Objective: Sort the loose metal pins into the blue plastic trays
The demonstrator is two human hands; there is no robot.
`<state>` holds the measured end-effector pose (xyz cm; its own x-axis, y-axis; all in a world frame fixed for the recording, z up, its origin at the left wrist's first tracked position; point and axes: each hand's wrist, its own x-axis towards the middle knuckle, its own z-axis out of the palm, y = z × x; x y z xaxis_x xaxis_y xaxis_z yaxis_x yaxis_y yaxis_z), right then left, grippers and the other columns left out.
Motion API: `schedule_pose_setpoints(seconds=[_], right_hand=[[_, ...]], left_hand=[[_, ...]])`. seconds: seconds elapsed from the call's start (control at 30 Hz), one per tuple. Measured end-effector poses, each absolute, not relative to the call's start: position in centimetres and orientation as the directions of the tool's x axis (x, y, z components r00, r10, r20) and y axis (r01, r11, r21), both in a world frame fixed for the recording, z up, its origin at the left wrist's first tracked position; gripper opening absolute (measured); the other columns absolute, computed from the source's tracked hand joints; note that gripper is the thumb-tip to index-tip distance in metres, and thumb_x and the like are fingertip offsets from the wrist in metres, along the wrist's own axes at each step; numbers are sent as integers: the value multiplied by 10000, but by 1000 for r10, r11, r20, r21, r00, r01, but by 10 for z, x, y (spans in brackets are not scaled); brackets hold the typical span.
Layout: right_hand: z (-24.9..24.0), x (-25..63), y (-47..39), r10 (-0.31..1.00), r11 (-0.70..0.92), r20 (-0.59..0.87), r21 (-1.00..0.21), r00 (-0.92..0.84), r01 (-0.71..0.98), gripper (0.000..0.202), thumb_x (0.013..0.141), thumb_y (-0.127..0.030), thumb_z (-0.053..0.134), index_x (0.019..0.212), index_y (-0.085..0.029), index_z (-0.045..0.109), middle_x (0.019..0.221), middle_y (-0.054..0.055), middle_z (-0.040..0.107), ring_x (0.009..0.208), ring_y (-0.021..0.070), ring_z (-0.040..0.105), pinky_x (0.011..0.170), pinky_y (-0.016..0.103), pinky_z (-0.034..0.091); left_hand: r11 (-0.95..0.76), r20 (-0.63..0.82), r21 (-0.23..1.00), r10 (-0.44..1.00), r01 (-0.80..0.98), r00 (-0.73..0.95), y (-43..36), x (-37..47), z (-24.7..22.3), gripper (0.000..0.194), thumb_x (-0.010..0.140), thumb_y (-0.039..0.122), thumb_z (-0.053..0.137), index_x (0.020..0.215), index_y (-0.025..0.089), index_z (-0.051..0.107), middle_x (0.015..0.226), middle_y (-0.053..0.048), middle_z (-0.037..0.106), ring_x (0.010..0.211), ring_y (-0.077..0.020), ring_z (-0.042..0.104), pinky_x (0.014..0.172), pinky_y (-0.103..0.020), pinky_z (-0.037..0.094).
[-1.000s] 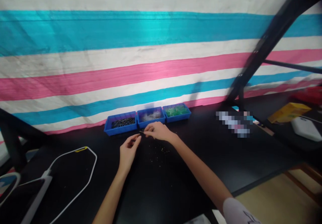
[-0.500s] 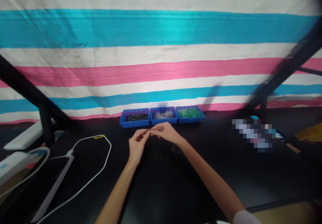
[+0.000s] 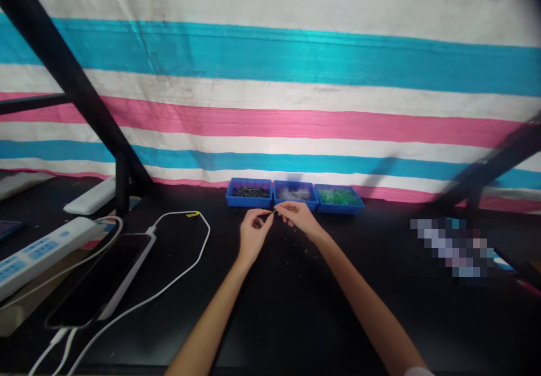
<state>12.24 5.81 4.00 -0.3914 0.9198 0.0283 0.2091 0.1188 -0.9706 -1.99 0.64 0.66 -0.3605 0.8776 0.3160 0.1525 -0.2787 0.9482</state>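
Note:
My left hand (image 3: 254, 235) and my right hand (image 3: 299, 218) meet at their fingertips above the black table, just in front of three blue trays. A small, thin, pin-like piece (image 3: 274, 212) runs between the pinched fingers of both hands; its exact kind is too small to make out. Dark slim metal pieces (image 3: 250, 191) fill the left tray (image 3: 249, 202). Clear plastic bits (image 3: 295, 194) lie in the middle tray (image 3: 276, 197), partly behind my right hand. The right tray (image 3: 344, 209) contains green translucent pieces (image 3: 336, 196).
Tiny crumbs (image 3: 301, 256) are scattered below my hands. To the left lie a phone (image 3: 99, 280), a looping white cable (image 3: 190, 266) and a power strip (image 3: 46, 252). A pixelated item (image 3: 454, 249) is at the right. Black frame bars (image 3: 91, 97) and a striped sheet (image 3: 296, 122) stand behind.
The view has turned left and tilted, so everything sits further right. My fingertips have drawn slightly apart, and the thin piece between them shows more.

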Motion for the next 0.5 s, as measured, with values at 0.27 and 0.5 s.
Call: schedule_pose_setpoints(seconds=[0.27,0.5], right_hand=[[49,106,85,909,154,95,-981,-407,115,402,695,-383,622,1033,-166,619,962,98,664,803,167,619,546,221,479],[33,98,77,829,522,226,-642,-512,562,224,755,-225,555,952,-218,660,943,33,670,754,162,611,689,293,481]], left_hand=[[-213,308,949,791,235,-529,10,-38,0,262,743,324,562,939,156,604,877,-43,574,557,-68,463,569,-207,404],[-182,293,950,805,256,-516,9,-35,-4,206,758,245,518,921,157,608,847,-38,582,590,-82,483,613,-215,424]])
